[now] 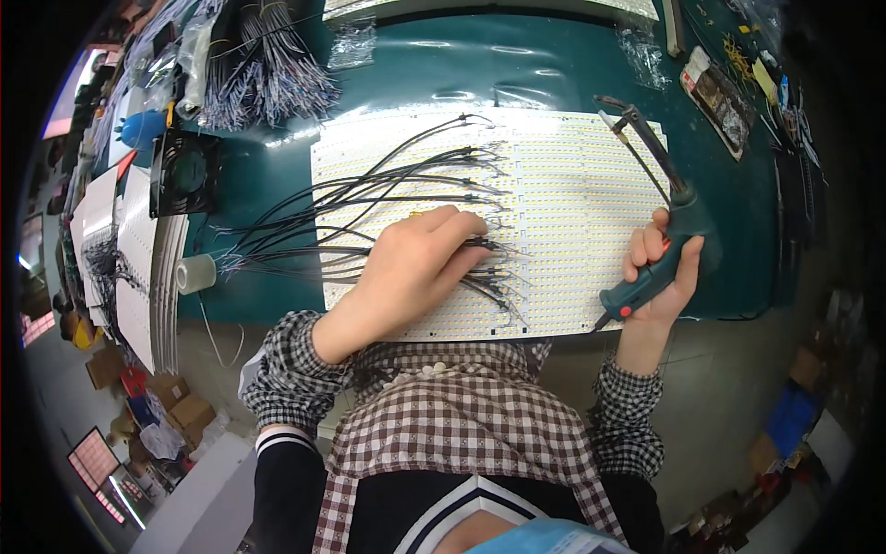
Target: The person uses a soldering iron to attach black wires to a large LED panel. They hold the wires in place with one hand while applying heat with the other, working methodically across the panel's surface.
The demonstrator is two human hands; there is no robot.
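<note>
A white LED circuit board panel (591, 203) lies on the green-topped bench, covered in rows of small yellowish LEDs. Several black cables (388, 177) run across its left half, their thin stripped wire ends along the panel's middle. Over these cables, my left hand (415, 263) is closed, thumb and fingers pinching a black cable near its wire end; the fingers partly hide it. At the panel's right side my right hand (666, 268) grips a green soldering gun (660, 277) with a red button. Its long dark tip points up and away, raised above the panel.
A roll of clear tape (196, 274) stands by the cables' left ends. Farther left are a black fan (186, 173) and a stack of white panels (152, 277). A large wire bundle (268, 78) lies at the back left, a plastic packet (715, 100) at the back right.
</note>
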